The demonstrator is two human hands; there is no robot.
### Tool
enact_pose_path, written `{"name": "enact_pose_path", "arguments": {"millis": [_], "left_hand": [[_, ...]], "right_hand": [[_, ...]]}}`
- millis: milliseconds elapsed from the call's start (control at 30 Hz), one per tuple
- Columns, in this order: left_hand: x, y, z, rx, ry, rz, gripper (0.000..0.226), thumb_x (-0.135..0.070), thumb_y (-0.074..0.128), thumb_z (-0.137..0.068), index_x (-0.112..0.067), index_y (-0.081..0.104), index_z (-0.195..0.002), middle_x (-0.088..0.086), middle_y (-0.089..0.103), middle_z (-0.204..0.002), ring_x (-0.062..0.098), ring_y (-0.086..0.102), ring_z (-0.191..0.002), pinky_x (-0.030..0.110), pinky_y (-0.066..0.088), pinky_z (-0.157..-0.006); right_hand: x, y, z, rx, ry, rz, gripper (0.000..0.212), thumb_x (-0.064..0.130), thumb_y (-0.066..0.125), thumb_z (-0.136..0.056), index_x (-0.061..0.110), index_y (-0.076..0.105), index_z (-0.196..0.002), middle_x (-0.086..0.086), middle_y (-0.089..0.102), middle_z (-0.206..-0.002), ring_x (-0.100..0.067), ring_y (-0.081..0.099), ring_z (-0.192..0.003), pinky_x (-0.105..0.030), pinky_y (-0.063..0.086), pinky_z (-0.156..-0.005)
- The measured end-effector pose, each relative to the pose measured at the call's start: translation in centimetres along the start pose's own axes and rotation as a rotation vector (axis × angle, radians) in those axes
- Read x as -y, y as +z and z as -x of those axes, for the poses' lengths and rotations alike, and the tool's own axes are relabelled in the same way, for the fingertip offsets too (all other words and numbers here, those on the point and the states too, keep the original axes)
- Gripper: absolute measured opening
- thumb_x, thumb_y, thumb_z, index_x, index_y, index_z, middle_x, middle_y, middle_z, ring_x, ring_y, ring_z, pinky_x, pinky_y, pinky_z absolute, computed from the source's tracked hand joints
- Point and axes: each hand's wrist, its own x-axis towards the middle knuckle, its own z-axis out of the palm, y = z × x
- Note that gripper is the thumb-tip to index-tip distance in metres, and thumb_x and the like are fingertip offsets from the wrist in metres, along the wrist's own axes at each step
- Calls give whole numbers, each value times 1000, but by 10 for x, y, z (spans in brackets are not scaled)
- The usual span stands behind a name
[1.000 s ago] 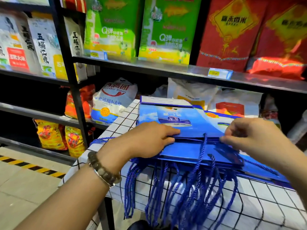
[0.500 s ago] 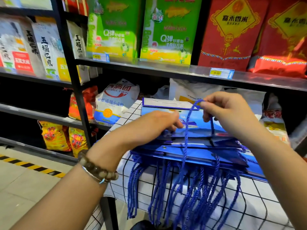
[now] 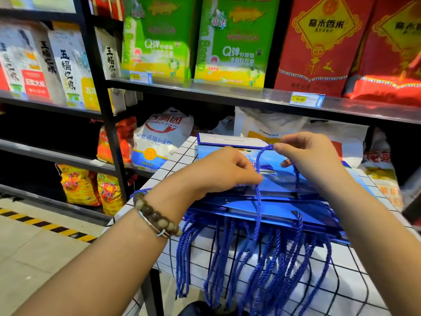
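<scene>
A stack of flat blue paper gift bags [image 3: 280,208] lies on a table covered by a white checked cloth [image 3: 337,270]. Their blue rope handles [image 3: 257,270] hang over the table's front edge. My right hand [image 3: 312,156] pinches one blue rope handle [image 3: 258,169] and holds it up above the stack. My left hand [image 3: 225,169], with a bead bracelet on its wrist, lies on the top bag with curled fingers at that same rope's lower part.
Black metal shelves [image 3: 227,92] stand right behind the table, with green and red rice bags [image 3: 230,42] above and a white flour bag [image 3: 159,140] lower down. Yellow-black hazard tape [image 3: 45,224] marks the tiled floor at the left.
My right hand took a rope handle from the stack and lifted it up and back. My left hand shifted slightly along the top bag toward the rope.
</scene>
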Motion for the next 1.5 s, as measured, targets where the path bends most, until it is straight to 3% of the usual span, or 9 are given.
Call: {"name": "enact_pose_path", "arguments": {"millis": [100, 267, 467, 533, 667, 767, 933, 1167, 1500], "left_hand": [[-4, -8, -5, -48, -38, 183, 23, -14, 54, -88, -11, 58, -66, -4, 60, -53, 6, 56, -47, 13, 42, -48], [-9, -17, -17, -35, -148, 433, 17, -22, 46, -94, -12, 56, -83, -1, 61, -48, 10, 60, -41, 18, 46, -49], [-6, -22, -23, -37, -202, 522, 19, -25, 46, -94, -14, 56, -83, -2, 64, -50, 8, 63, -47, 17, 48, -53], [-4, -25, -19, -81, -164, 414, 19, -28, 47, -93, -14, 58, -85, 0, 68, -60, 12, 65, -54, 20, 46, -55], [5, -27, -1, -165, -27, -151, 24, -34, 55, -87, -15, 66, -79, 3, 72, -78, 23, 67, -77, 33, 51, -72], [9, -26, 18, -114, -10, -452, 19, -40, 60, -82, -24, 69, -83, -5, 70, -83, 13, 63, -82, 28, 49, -78], [13, -26, 29, -99, 9, -470, 26, -46, 70, -72, -28, 72, -91, -14, 68, -86, 5, 61, -86, 29, 48, -84], [20, -22, 33, -167, 89, -476, 23, -46, 68, -73, -29, 74, -87, -8, 71, -88, 8, 61, -85, 33, 48, -80], [21, -19, 36, -249, 126, -437, 20, -44, 64, -77, -29, 75, -85, -2, 72, -81, 12, 60, -79, 37, 48, -74]], "right_hand": [[9, -10, 11, -98, -108, 188, 14, 30, 68, -80, 20, 61, -73, 7, 56, -64, -14, 50, -61, -28, 36, -61], [34, -13, 41, 476, 34, 141, 51, 63, 58, -61, 13, 67, -59, 5, 51, -47, -6, 39, -40, -18, 33, -47], [35, -3, 42, 558, -20, 82, 28, 16, 64, -84, -1, 58, -62, 3, 48, -43, -5, 37, -37, -12, 30, -39], [34, -2, 36, 508, 23, -6, 25, 15, 61, -86, 6, 57, -63, 3, 58, -46, -7, 49, -38, -15, 36, -38], [32, 0, 25, 441, 108, -228, 20, -3, 61, -82, 5, 57, -64, -6, 66, -56, -11, 62, -45, -18, 52, -45], [30, 6, 23, 468, 85, -199, 15, -8, 66, -76, 4, 59, -71, -9, 64, -55, -10, 63, -47, -17, 54, -52], [34, 13, 22, 517, -5, -136, 14, -9, 66, -75, 4, 61, -79, -15, 62, -66, -8, 62, -51, -20, 55, -59], [34, 16, 24, 505, -51, -157, 18, -8, 63, -77, 9, 59, -74, -1, 65, -54, -10, 63, -47, -16, 52, -49], [38, 21, 19, 456, -116, -81, 20, -6, 66, -77, 12, 59, -71, -11, 65, -64, -7, 62, -47, -15, 53, -52]]}}
